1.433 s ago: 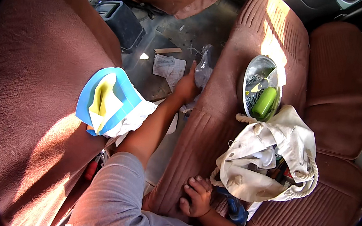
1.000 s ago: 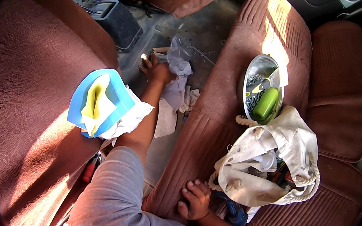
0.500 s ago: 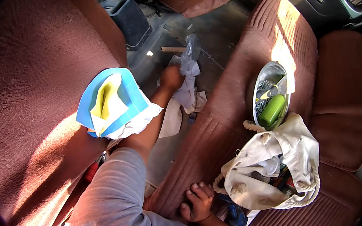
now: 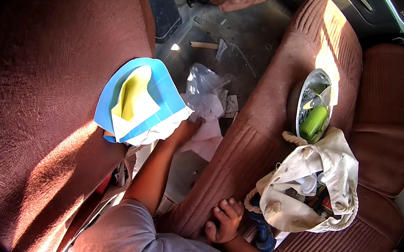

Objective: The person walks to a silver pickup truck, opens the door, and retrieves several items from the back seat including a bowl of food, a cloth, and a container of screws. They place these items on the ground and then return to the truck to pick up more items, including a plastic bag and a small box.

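Observation:
My left hand [image 4: 188,131] is low in the footwell, closed on crumpled white paper [image 4: 205,136]. A clear plastic bag [image 4: 204,83] bunches up beside the paper. Blue sheets [image 4: 166,91] with a folded yellow sheet [image 4: 134,98] stick out of the left seat's back and hide part of that hand. My right hand [image 4: 226,222] leans on the front edge of the brown seat [image 4: 221,173], fingers apart and slightly bent, holding nothing. Close to it lies a blue tool [image 4: 264,238], partly covered by a white cloth bag [image 4: 278,206] with rope handles.
On the seat a metal bowl [image 4: 302,95] holds screws or nails, a green cylinder [image 4: 313,122] and a yellow-black tool. A dark bin [image 4: 165,15] stands at the far left of the footwell. A wooden strip [image 4: 204,45] and scraps lie on the dark floor.
My left hand has drawn back toward me with the paper and plastic bag. My right hand stays on the seat edge. The whole view has shifted slightly.

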A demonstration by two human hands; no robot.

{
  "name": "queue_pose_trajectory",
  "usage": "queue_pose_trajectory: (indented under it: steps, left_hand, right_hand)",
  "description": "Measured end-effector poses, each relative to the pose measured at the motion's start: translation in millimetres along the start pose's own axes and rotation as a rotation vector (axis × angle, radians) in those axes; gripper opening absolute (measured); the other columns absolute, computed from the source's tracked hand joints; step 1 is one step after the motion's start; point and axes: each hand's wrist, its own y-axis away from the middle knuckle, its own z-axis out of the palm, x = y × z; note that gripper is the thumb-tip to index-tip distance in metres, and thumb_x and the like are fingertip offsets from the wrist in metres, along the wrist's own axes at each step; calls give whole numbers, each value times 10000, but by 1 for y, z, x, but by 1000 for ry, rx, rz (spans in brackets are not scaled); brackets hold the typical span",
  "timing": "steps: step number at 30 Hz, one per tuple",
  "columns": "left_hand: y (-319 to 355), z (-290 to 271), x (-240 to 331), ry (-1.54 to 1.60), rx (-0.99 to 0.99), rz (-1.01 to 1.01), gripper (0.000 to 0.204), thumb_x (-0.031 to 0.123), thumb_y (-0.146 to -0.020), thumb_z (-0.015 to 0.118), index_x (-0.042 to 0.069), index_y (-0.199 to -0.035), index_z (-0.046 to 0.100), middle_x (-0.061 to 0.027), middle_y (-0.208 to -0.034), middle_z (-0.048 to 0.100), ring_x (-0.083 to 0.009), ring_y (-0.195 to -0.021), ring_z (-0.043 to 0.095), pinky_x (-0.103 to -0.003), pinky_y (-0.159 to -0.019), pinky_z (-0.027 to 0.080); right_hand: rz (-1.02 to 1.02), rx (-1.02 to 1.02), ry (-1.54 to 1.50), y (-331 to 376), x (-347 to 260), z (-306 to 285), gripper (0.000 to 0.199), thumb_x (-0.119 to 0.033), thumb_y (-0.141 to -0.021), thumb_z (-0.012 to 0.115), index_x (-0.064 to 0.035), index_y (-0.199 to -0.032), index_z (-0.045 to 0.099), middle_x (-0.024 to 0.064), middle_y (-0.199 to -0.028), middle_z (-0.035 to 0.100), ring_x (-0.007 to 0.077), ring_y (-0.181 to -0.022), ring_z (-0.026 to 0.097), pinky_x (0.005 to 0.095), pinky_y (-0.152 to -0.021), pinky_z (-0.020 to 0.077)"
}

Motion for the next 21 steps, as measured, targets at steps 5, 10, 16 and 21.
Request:
queue_pose_trajectory:
  steps: [5, 10, 16, 21]
  left_hand:
    - [8, 10, -14, -9, -147, -172, 669, 328, -781, 756, 24, -1330, 526, -250, -1224, 623, -392, -1179, 580, -436, -1000, 448]
    - [-7, 22, -38, -153, 9, 86, 760, 230, -699, 819, 39, -1359, 495, -240, -1430, 466, -398, -1286, 483, -462, -1032, 410]
    - [-21, 25, -23, -202, -142, 0, 883, 177, -641, 854, 36, -1408, 440, -241, -1429, 453, -404, -1278, 479, -483, -1008, 419]
    - [-24, 29, -21, -71, -169, -87, 696, 167, -686, 811, 18, -1302, 522, -228, -1258, 604, -422, -1154, 575, -490, -941, 469]
  right_hand:
    - [-9, -2, 1, -1, 0, -1, 407, -290, -774, 659, -88, -1127, 636, 121, -1304, 562, 345, -1265, 486, 491, -1083, 326]
    - [-7, 20, 13, 0, -3, 2, 412, -296, -773, 656, -85, -1126, 639, 123, -1297, 570, 347, -1264, 485, 493, -1085, 324]
    - [-27, -30, 31, -2, -3, -2, 410, -298, -840, 614, -60, -1174, 588, 157, -1311, 532, 381, -1260, 469, 536, -1061, 337]
    - [-31, -12, 45, -3, -6, -2, 413, -284, -834, 614, -47, -1172, 591, 165, -1308, 538, 386, -1252, 477, 529, -1061, 344]
